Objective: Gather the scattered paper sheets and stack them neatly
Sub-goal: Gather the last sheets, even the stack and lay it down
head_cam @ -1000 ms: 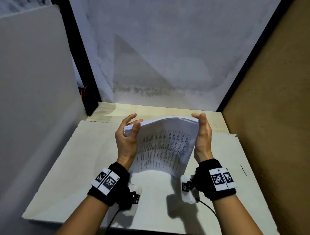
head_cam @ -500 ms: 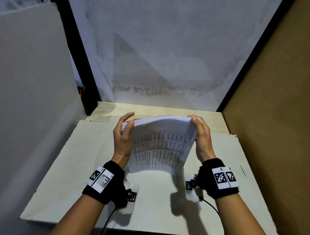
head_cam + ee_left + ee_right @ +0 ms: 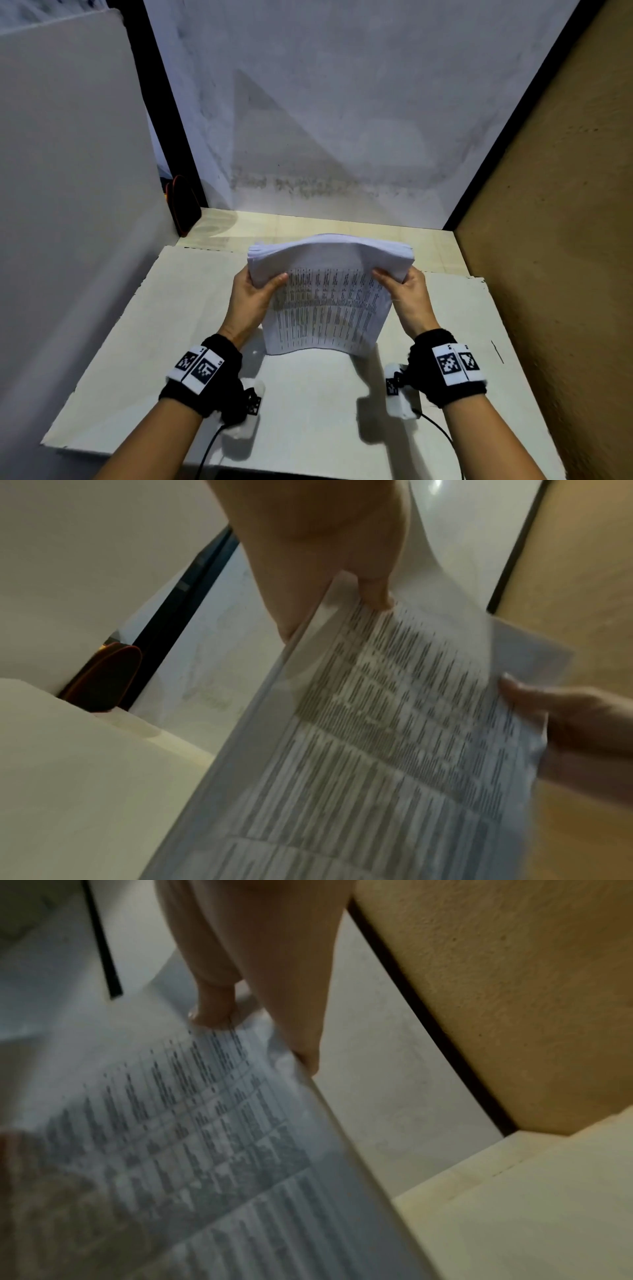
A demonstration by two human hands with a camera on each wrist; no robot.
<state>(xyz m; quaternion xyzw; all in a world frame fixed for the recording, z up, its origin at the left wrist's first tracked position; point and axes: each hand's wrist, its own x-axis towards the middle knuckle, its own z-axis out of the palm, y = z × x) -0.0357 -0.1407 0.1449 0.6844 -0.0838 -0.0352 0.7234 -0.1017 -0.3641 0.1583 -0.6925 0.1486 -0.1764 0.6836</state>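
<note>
A thick stack of white paper sheets (image 3: pixel 329 301) printed with columns of small text stands on its lower edge on the white board (image 3: pixel 144 359), its top bowed toward me. My left hand (image 3: pixel 255 294) grips the stack's upper left side, thumb on the printed face. My right hand (image 3: pixel 404 291) grips the upper right side the same way. In the left wrist view the paper stack (image 3: pixel 377 750) fills the middle, with my left thumb (image 3: pixel 373 588) on it. The right wrist view shows the paper stack (image 3: pixel 188 1150) blurred, under my right thumb (image 3: pixel 212 1010).
A grey panel (image 3: pixel 68 171) walls the left side and a brown board (image 3: pixel 555 240) the right; a pale wall (image 3: pixel 342 120) closes the back. A dark object with an orange rim (image 3: pixel 183 202) leans in the back left corner. Cables trail from both wrists.
Both hands went from pressing flat against the stack's sides to gripping it with thumbs on the printed face. The stack's top has tipped further toward me.
</note>
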